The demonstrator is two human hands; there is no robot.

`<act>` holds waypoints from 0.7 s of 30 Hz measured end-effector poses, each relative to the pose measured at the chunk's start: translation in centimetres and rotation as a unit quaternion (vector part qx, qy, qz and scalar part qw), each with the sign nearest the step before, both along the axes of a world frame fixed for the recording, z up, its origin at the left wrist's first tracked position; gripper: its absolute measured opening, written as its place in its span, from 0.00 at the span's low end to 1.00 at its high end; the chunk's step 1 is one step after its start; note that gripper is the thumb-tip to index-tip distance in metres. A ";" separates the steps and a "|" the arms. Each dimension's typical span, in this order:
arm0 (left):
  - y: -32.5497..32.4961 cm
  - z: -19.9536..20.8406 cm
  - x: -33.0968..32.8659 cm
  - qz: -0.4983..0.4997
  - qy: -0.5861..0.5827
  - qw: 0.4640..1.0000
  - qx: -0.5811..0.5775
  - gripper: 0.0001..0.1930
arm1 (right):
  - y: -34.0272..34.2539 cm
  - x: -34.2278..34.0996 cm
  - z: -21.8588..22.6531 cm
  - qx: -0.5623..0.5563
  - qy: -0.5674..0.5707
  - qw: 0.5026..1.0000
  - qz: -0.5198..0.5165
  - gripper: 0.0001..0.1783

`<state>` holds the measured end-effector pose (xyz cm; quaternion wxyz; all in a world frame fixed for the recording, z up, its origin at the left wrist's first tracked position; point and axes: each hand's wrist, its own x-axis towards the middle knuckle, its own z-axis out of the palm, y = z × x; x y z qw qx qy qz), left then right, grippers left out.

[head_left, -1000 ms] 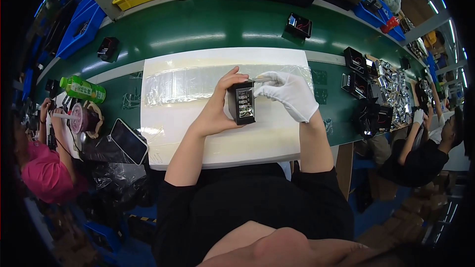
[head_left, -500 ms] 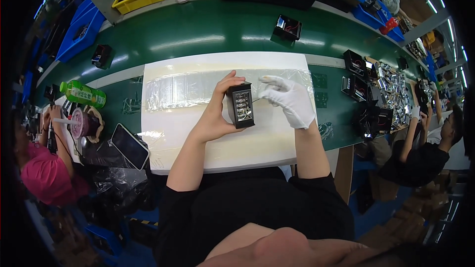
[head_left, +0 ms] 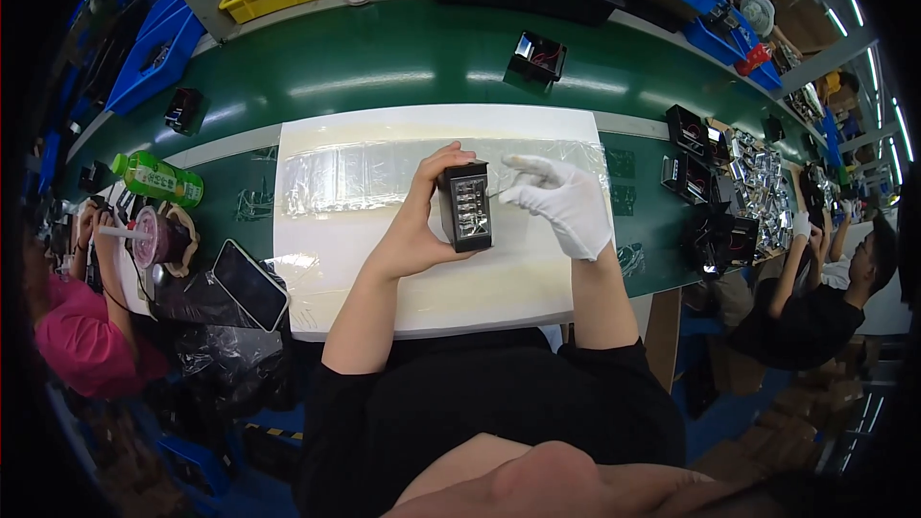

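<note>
A black rectangular box (head_left: pixel 467 206) with a shiny, clear-and-silver inner face stands upright above the white board. My bare left hand (head_left: pixel 428 211) is closed round its left side, fingers at the top and thumb low on the near edge. On the box's right side, my white-gloved right hand (head_left: pixel 564 203) has its thumb and forefinger pinched together close to the edge. A thin dark line shows between those fingertips and the box; what it is stays too small to tell. The other gloved fingers are bent above.
Under my hands lies a white board (head_left: pixel 331 278) with clear tape. Beyond it, a green belt (head_left: pixel 384 48) carries an open black box (head_left: pixel 538 58). A phone (head_left: pixel 251 285), a green bottle (head_left: pixel 158 179) and a drink cup (head_left: pixel 161 235) are left. Black boxes (head_left: pixel 686 177) and silver parts (head_left: pixel 758 187) are right.
The black boxes on the green belt have shifted to the left. My right hand has changed slightly, its upper fingers lower and more bent. The held box has stayed nearly still.
</note>
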<state>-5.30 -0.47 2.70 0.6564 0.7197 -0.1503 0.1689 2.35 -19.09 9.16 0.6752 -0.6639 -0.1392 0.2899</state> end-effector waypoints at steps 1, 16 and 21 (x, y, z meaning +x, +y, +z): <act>-0.1 0.0 0.0 -0.008 -0.008 1.000 -0.007 0.47 | -0.2 0.3 0.2 -0.011 -0.008 1.000 0.000 0.23; -1.0 -0.2 0.3 0.117 -0.069 0.971 0.197 0.46 | 1.8 -1.1 -2.0 -0.138 -0.177 0.974 -0.002 0.24; -0.7 0.9 0.7 0.163 -0.041 0.957 0.235 0.44 | 1.4 0.2 -0.5 -0.276 -0.292 0.915 0.018 0.25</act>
